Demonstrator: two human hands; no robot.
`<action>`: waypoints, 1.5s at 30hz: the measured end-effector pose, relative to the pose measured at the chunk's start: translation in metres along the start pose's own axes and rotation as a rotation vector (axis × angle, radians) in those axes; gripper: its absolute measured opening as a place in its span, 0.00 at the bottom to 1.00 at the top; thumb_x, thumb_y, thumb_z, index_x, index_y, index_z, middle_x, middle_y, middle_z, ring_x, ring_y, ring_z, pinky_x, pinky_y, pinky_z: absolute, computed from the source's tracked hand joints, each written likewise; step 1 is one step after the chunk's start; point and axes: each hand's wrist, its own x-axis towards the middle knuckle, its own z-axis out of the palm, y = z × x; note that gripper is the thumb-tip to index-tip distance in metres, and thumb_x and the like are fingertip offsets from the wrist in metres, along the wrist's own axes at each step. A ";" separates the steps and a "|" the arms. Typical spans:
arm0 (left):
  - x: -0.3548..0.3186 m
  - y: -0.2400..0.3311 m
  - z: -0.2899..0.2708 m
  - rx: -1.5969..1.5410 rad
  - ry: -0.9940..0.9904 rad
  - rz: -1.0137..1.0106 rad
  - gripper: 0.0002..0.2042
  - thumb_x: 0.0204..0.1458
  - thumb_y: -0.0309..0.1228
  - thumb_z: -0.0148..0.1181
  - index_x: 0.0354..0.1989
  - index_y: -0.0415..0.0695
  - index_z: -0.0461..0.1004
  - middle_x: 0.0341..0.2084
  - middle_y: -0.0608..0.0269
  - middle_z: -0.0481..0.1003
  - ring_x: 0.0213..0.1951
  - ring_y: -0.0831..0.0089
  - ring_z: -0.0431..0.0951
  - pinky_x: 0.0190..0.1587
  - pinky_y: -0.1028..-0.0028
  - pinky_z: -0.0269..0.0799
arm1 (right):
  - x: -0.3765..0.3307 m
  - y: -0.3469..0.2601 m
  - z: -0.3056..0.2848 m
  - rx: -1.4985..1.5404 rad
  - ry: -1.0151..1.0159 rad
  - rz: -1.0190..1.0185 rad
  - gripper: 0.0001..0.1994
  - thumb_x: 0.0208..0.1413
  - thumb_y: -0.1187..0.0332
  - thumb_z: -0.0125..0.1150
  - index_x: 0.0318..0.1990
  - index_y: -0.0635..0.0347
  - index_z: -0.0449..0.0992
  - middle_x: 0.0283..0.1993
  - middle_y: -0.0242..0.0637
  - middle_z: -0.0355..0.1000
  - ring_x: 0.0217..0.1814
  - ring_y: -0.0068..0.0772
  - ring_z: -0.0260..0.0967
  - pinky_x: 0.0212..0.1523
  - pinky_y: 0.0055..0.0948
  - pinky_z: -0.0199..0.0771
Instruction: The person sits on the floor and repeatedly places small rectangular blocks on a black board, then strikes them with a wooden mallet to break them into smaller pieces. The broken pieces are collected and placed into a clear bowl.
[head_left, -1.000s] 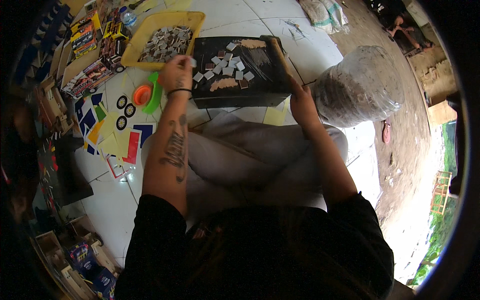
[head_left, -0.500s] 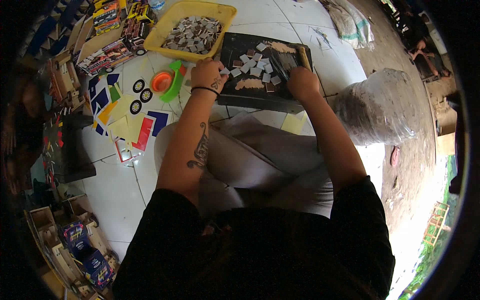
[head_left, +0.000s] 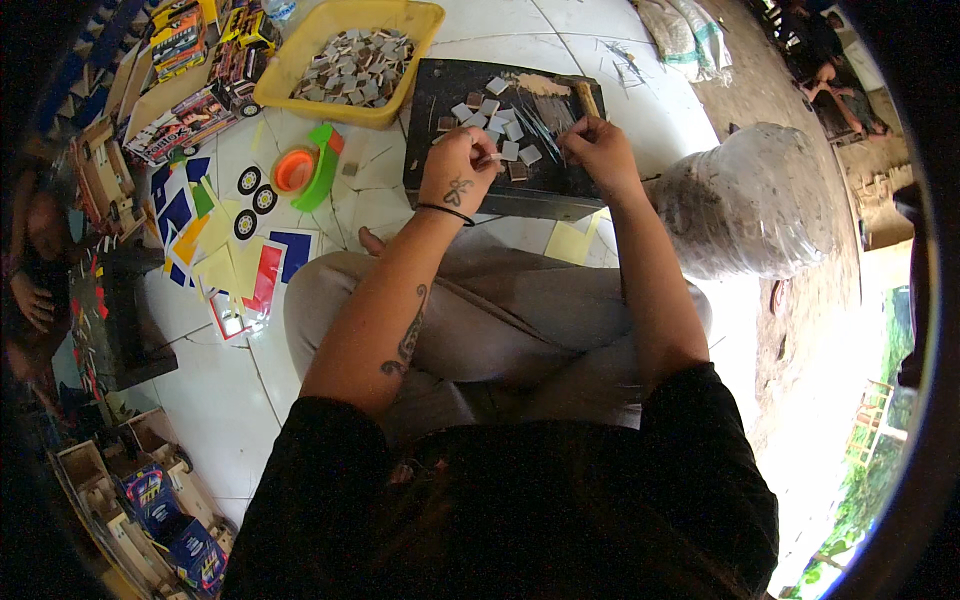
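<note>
On a low black block lie several small square pieces, grey-white on one face, some showing brown. My left hand is above the block's near left part, thumb and finger pinched on a small pale piece. Over the right side, my right hand has its fingertips pressed together; whatever they hold is too small to make out. Just beyond it, thin silvery strips lie fanned across the block, beside a wooden handle. Brown powder is spread along the far edge.
A yellow tub full of similar squares stands beyond the block. Leftward are an orange bowl and green plastic piece, black wheels, coloured sheets and toy trucks. A plastic-wrapped bundle stands right. Another person's hand shows far left.
My left hand has moved from the block's left edge to over its near part, with a pale piece pinched. My right hand has gone from a fist beside the strips to a fingertip pinch.
</note>
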 end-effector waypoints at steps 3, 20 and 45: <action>0.002 -0.002 0.006 0.026 -0.031 0.056 0.08 0.42 0.25 0.64 0.30 0.41 0.72 0.25 0.59 0.76 0.28 0.70 0.77 0.33 0.74 0.72 | -0.005 0.001 0.008 0.427 -0.038 -0.094 0.04 0.50 0.74 0.57 0.34 0.63 0.73 0.31 0.32 0.73 0.30 0.20 0.67 0.32 0.19 0.66; 0.008 -0.012 0.007 0.171 -0.032 0.096 0.10 0.40 0.29 0.66 0.26 0.39 0.72 0.20 0.57 0.75 0.23 0.67 0.76 0.29 0.71 0.71 | -0.024 -0.022 0.047 -0.008 0.073 -0.479 0.06 0.47 0.70 0.63 0.28 0.63 0.74 0.18 0.40 0.71 0.17 0.24 0.67 0.21 0.25 0.66; 0.006 -0.010 0.004 0.126 -0.005 0.222 0.06 0.44 0.29 0.62 0.27 0.38 0.76 0.25 0.54 0.75 0.28 0.61 0.76 0.32 0.68 0.71 | -0.051 -0.027 0.015 -0.827 0.369 -0.545 0.23 0.44 0.67 0.67 0.47 0.63 0.67 0.45 0.49 0.66 0.44 0.43 0.70 0.45 0.35 0.71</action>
